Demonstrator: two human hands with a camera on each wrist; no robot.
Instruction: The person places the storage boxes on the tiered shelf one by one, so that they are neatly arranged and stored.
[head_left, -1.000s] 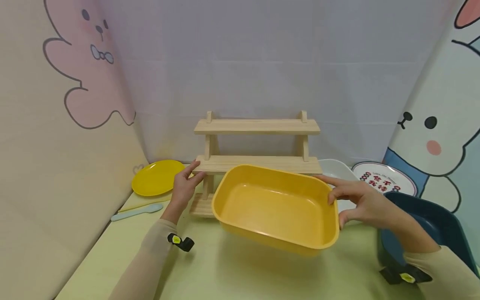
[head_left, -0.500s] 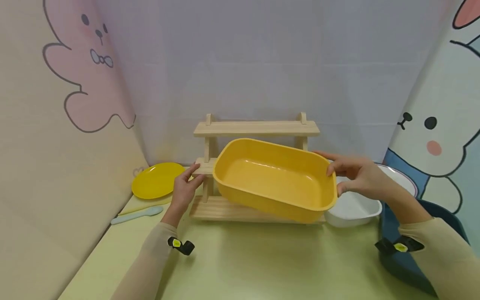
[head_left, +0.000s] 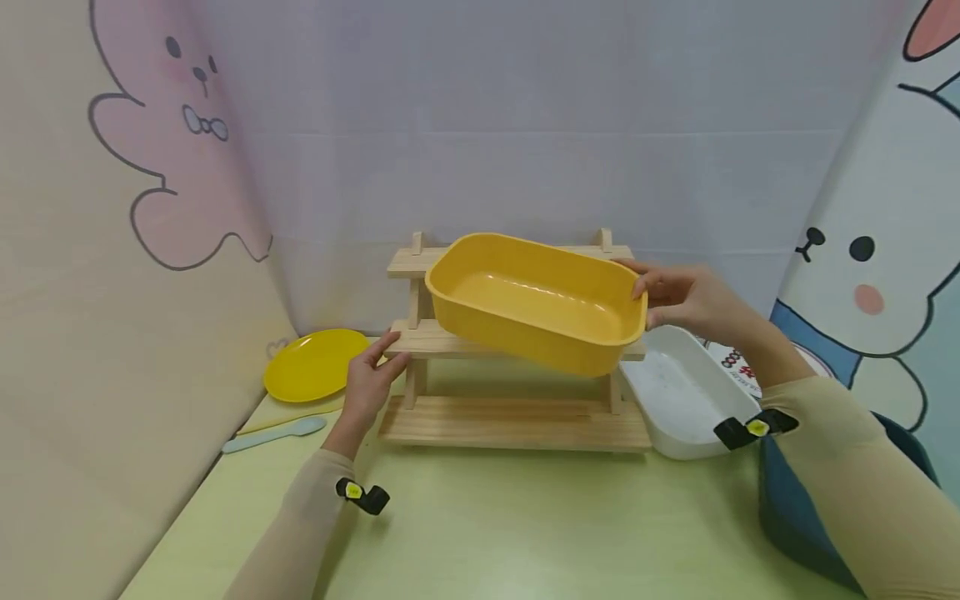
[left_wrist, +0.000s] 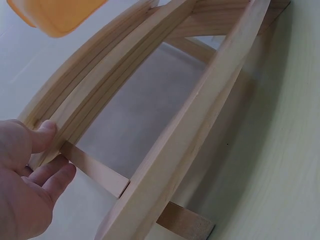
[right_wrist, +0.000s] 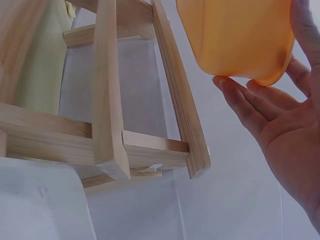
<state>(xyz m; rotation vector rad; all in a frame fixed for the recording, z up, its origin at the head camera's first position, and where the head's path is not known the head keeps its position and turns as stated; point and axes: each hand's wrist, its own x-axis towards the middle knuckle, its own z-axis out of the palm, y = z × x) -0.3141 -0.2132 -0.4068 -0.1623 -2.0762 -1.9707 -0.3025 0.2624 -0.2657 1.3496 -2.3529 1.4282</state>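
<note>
A yellow rectangular basin (head_left: 540,304) hangs tilted, its left end higher, in front of the upper part of a three-tier wooden shelf (head_left: 517,421). My right hand (head_left: 693,304) grips the basin by its right end; in the right wrist view the fingers (right_wrist: 250,102) lie under the basin's edge. At the left end of the middle tier, my left hand (head_left: 369,379) pinches the board. The left wrist view shows the thumb (left_wrist: 44,135) on one side of that board and the fingers on the other. Part of the top tier is hidden behind the basin.
At left lie a yellow oval plate (head_left: 315,365) and a pale blue spoon (head_left: 277,433). To the right of the shelf is a white basin (head_left: 686,396), with a printed white plate (head_left: 735,367) behind it. A dark blue tub (head_left: 798,517) stands front right, partly behind the right sleeve.
My right hand has raised the yellow basin from in front of the lower tiers to the height of the top tier, uncovering the bottom tier. My left hand stays on the middle board.
</note>
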